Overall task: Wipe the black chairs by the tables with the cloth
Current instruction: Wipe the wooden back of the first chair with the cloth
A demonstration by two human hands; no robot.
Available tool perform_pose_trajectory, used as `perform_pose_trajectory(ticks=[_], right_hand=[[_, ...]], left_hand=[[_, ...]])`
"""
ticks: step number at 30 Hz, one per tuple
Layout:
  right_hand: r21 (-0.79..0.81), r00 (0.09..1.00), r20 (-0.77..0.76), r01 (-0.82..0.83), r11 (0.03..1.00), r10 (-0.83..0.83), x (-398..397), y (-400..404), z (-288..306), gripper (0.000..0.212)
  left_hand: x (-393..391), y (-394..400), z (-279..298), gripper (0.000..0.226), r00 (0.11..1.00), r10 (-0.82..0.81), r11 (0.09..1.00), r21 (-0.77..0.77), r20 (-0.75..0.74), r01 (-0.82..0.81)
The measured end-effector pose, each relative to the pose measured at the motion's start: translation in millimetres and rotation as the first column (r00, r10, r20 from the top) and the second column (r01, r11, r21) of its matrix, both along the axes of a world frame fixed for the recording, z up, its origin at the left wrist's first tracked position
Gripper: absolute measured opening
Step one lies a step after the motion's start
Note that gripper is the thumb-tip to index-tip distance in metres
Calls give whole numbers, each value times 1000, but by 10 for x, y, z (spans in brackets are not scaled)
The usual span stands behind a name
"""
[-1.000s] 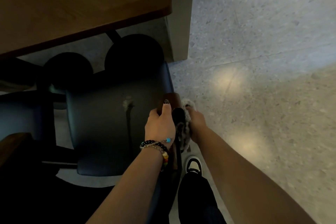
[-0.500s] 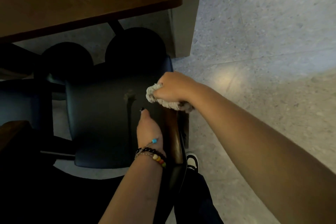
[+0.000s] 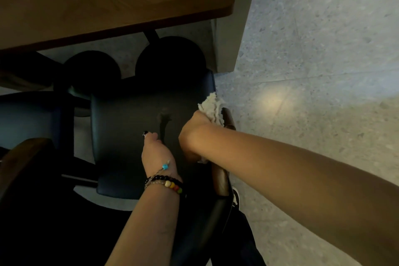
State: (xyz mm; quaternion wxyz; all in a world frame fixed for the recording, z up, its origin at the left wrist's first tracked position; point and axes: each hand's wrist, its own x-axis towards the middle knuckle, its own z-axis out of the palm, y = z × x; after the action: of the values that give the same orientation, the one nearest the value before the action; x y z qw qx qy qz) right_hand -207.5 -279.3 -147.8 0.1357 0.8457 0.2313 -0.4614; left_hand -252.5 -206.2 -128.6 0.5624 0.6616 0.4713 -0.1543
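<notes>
Right hand [image 3: 194, 129] closed around a pale shaggy cloth [image 3: 211, 108], pressing it down at the right edge of the black chair seat [image 3: 129, 136], just inside the wooden armrest [image 3: 221, 177]; frayed end of cloth sticking out beyond the knuckles toward the seat's far right corner. Left hand [image 3: 157, 153] resting on the same seat, just beside the right wrist, fingers loosely extended, holding nothing; beaded bracelets [image 3: 167, 183] at the wrist. Smudge [image 3: 164, 117] on the seat between the two hands, slightly farther off. Chair pushed near the wooden table [image 3: 108, 0], with round black bases [image 3: 170, 58] beneath. Second dark chair [image 3: 30, 119] at left. Speckled floor [image 3: 313, 71] at right.
</notes>
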Motion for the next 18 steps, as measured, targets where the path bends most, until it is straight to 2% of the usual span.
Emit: perform_pose_trajectory(ticks=[1,2,3,4,5,6,7,8,9,10,11,13,15,18], right_hand=[[81,995,47,80,993,-84,-6,-86,69,44],[231,952,131,243,942,-278,-24,-192,113,41],[396,864,190,366,842,-465,-20,-334,124,36],[527,713,111,549,649,-692,14,-496,126,34],[569,541,-45,705,424,-840,40,-676,137,32],[565,310,-228,814,135,-923,26,-831,109,30],[503,38,-421,841,-198,-906,-19,-937,71,31],[401,-216,-557,776,-487,-802,-105,-1004,22,33],[328,-391,-601,675,-661,-697,-236,-1022,-57,37],[306,-498,-578,602,-738,-646,-406,-989,-154,39],[314,-555,-526,578,-754,-645,-587,-923,-237,40],[333,-613,-439,567,-753,-656,-937,-727,-346,41],[357,-602,-408,586,-727,-686,-1173,-588,-350,37],[298,-582,-496,583,-756,-644,-1340,-537,-362,34]], left_hand=[[7,10,8,55,998,48,998,-47,-44,-50],[8,10,20,52,995,64,994,-87,-83,-72],[-4,-1,30,50,994,43,990,-126,-97,-55],[-24,-33,47,50,995,-1,988,-156,-99,-14],[-47,-79,54,49,994,-60,984,-174,-96,43],[-80,-144,81,49,988,-125,976,-192,-89,106],[-112,-221,92,49,977,-194,961,-215,-88,172],[-146,-314,103,49,964,-249,942,-254,-97,218],[-185,-413,104,50,949,-296,921,-296,-109,253],[-223,-502,102,52,926,-365,897,-305,-101,320],[-250,-578,112,53,889,-450,871,-261,-84,416],[-276,-660,86,46,835,-546,837,-87,-74,540],[-275,-673,51,46,820,-567,823,-10,-84,568],[-262,-678,30,49,820,-566,821,31,-85,570]])
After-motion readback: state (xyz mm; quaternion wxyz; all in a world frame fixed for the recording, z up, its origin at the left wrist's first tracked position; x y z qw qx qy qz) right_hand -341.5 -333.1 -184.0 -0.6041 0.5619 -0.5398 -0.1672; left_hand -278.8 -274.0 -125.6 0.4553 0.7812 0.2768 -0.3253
